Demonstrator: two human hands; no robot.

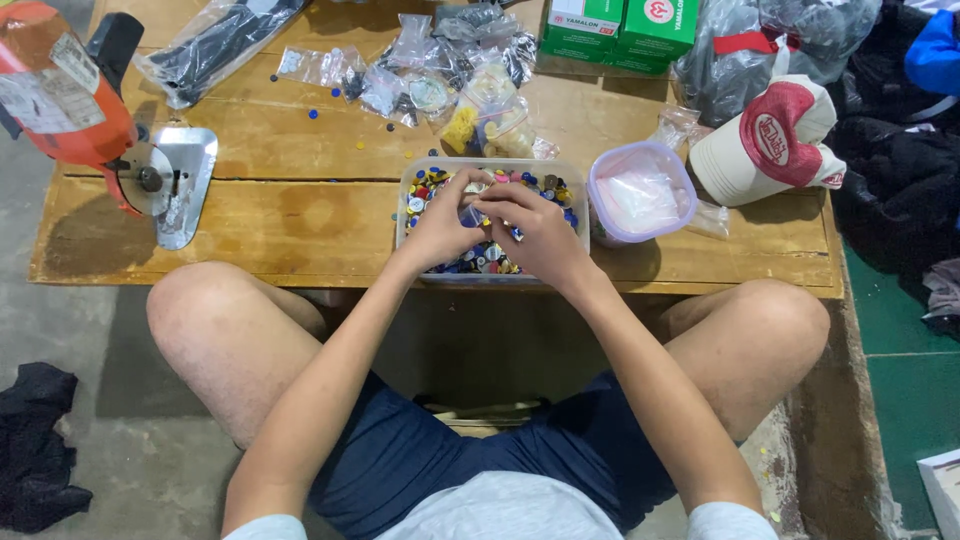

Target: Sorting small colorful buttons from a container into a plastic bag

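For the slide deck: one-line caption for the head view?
Both hands, left and right, pick through a clear plastic tub of small multicoloured buttons on a wooden table.

Clear plastic rectangular tub (408, 200) on the brown wooden table (280, 215): blue, yellow, red, white, black buttons inside. Right of tub: round clear container with lilac rim (641, 190), then cream cap with red patch (768, 140). Far left of tub: orange machine (60, 95). Behind tub: green boxes (620, 30).

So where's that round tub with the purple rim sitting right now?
In the head view, the round tub stands on the wooden table, just right of the clear box of buttons that both hands work over, with a red and cream cap further right.
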